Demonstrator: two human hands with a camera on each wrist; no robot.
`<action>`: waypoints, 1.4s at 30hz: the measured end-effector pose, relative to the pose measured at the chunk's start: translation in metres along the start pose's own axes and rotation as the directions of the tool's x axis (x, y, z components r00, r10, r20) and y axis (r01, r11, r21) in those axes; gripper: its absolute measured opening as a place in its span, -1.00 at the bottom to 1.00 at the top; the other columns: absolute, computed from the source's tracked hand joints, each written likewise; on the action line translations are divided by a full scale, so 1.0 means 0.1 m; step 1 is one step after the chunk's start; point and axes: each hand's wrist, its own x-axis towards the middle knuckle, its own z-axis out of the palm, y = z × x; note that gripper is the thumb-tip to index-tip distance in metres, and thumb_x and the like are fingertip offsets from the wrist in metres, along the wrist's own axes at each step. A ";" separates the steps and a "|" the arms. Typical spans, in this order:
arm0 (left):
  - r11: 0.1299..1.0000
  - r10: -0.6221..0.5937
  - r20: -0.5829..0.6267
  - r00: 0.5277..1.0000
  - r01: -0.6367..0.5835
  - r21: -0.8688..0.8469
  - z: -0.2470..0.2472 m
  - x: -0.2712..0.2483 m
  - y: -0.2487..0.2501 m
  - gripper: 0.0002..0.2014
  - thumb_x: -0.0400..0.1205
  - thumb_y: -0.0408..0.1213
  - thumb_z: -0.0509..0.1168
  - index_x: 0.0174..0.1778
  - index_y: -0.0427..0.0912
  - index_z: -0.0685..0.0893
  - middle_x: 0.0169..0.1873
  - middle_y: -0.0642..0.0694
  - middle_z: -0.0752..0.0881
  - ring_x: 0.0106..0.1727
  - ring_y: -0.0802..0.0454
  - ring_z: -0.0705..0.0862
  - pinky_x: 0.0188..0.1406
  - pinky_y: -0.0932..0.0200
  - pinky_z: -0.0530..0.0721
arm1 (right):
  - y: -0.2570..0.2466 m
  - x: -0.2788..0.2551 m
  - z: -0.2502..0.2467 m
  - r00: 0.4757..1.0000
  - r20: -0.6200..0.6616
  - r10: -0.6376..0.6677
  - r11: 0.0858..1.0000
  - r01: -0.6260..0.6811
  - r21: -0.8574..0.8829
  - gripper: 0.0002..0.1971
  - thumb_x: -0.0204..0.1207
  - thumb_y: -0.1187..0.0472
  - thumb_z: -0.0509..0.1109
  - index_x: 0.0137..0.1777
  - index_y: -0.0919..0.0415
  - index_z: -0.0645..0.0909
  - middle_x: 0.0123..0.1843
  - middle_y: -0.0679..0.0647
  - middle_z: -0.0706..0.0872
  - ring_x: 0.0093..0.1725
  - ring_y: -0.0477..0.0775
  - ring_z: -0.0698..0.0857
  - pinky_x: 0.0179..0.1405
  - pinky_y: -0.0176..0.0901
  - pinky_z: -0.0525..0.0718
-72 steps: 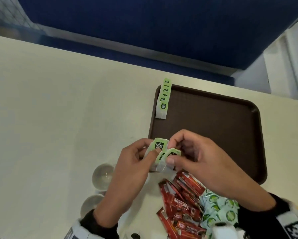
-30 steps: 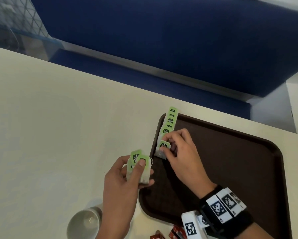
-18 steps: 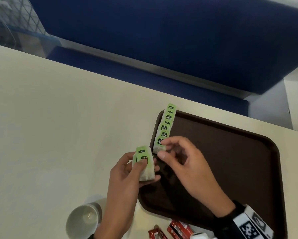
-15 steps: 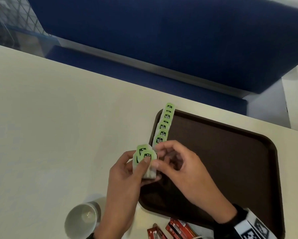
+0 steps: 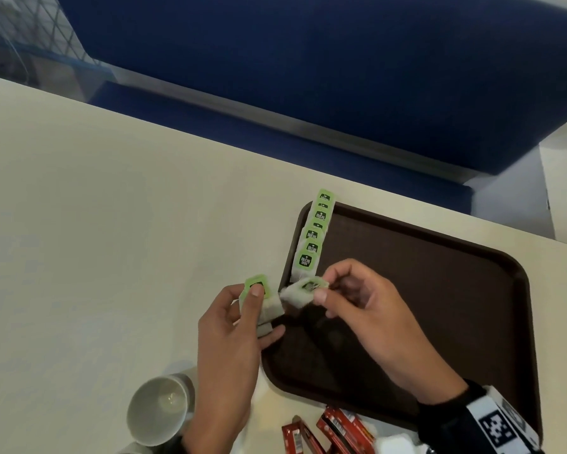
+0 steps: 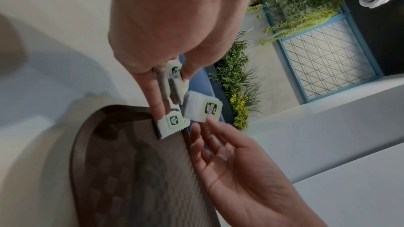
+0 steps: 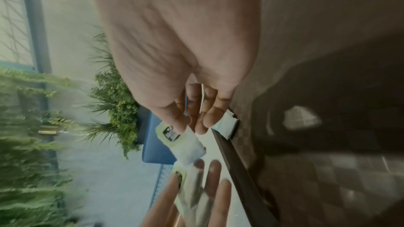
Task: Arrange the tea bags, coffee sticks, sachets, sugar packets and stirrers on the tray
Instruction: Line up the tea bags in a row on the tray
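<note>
My right hand (image 5: 360,309) had a single tea bag (image 5: 303,291) pinched between thumb and forefinger, hovering just over the near-left edge of the brown tray (image 5: 492,322). A sec ago that hand was pressing a bag onto the end of the row of tea bags (image 5: 311,237) by the tray's left rim; half a sec back it was at my left hand taking the next one. So one more bag was off the stack, on its way to the row.

Left hand (image 5: 233,335) was curled round the remaining bags (image 5: 259,299), thumb on the top green tag, held above the tabletop (image 5: 111,240) just beside the tray edge. Looked like approx two or three left in it; hard to tell exactly.

Row leaned along the left rim, tags up, overlapping. My guess: the bag goes at the near end of the row, overlapping the last one.

Red coffee sticks (image 5: 334,434) lay on the tabletop near the front edge, not on the tray yet. A white cup (image 5: 159,411) sat near-left.
</note>
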 end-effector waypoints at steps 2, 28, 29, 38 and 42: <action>0.997 0.053 -0.038 0.998 -0.050 0.062 -0.04 0.02 -0.02 -0.81 0.81 -0.06 0.36 0.13 -0.04 0.83 -0.05 0.00 0.93 0.01 -0.01 0.93 -0.06 0.14 0.90 | 0.05 0.07 -0.03 0.995 -0.102 0.008 0.999 -0.012 -0.029 -0.90 0.67 0.24 0.54 0.11 0.10 0.71 0.00 0.03 0.88 -0.02 0.00 0.83 0.01 -0.30 0.77; 0.999 0.026 -0.006 1.000 -0.026 0.046 -0.08 0.01 -0.01 -0.81 0.80 -0.12 0.38 0.14 -0.14 0.82 -0.08 -0.13 0.94 -0.02 -0.07 0.95 -0.07 0.08 0.93 | 0.39 0.42 0.21 0.935 -0.327 -0.139 0.955 0.039 -0.293 -0.74 0.60 0.22 0.64 0.16 -0.04 0.65 0.13 -0.05 0.66 -0.02 -0.14 0.72 -0.04 -0.36 0.73; 0.999 0.018 0.001 1.000 -0.018 0.039 -0.08 0.00 -0.01 -0.82 0.79 -0.13 0.39 0.14 -0.16 0.81 -0.08 -0.15 0.94 -0.03 -0.10 0.96 -0.08 0.04 0.94 | 0.37 0.39 0.21 0.928 -0.340 -0.149 0.955 0.046 -0.292 -0.74 0.60 0.20 0.63 0.17 -0.04 0.65 0.14 -0.05 0.66 -0.01 -0.14 0.72 -0.04 -0.37 0.73; 0.999 -0.026 0.110 0.994 0.022 0.041 -0.02 -0.08 0.03 -0.79 0.67 -0.14 0.51 0.10 -0.21 0.84 -0.14 -0.22 0.93 -0.09 -0.20 0.96 -0.18 -0.05 0.95 | 0.05 0.04 0.23 0.995 0.099 0.008 0.993 0.004 -0.119 -0.87 0.69 0.06 0.54 0.19 -0.13 0.79 0.09 -0.13 0.85 0.14 -0.11 0.81 0.13 -0.21 0.78; 0.999 -0.029 0.116 0.993 0.031 -0.016 -0.01 -0.08 0.01 -0.76 0.83 -0.17 0.33 0.14 -0.28 0.80 -0.06 -0.22 0.93 -0.02 -0.20 0.95 -0.07 -0.13 0.95 | 0.08 0.01 0.15 0.999 0.035 0.027 0.997 -0.024 -0.074 -0.93 0.72 0.13 0.50 0.13 -0.05 0.77 0.11 -0.09 0.87 0.12 -0.07 0.83 0.10 -0.10 0.82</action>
